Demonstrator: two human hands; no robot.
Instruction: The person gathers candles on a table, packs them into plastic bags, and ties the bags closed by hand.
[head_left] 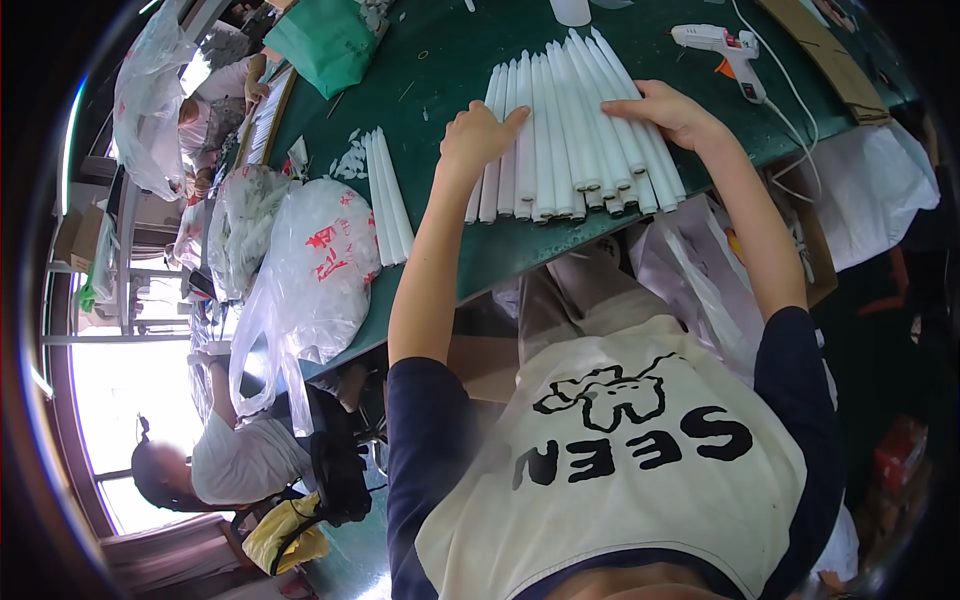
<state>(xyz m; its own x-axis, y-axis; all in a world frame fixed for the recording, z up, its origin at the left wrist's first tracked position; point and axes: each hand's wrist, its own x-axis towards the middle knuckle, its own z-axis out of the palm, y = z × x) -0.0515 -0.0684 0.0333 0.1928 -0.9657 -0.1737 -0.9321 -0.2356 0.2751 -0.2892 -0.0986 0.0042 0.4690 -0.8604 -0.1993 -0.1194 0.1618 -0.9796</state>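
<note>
A thick pile of white taper candles [555, 130], probably the electric kind judging by their dark hollow-looking ends, lies on the green tabletop in front of me. My left hand [480, 137] cups the left side of the pile, thumb laid over the top. On the opposite side my right hand [672, 113] curls round the outer candles, with its thumb pointing inward; some fingers of both hands are hidden. A few separate taper candles [388, 198] lie to the left of the pile. Beside them are several small white flame-shaped pieces [350, 158].
A glue gun [722, 48] with a white cord lies at the back right, near a cardboard strip [825, 55]. Plastic bags [318, 265] crowd the table's left edge. A green bag [325, 45] sits farther back. One person [235, 455] sits at lower left; another works at upper left.
</note>
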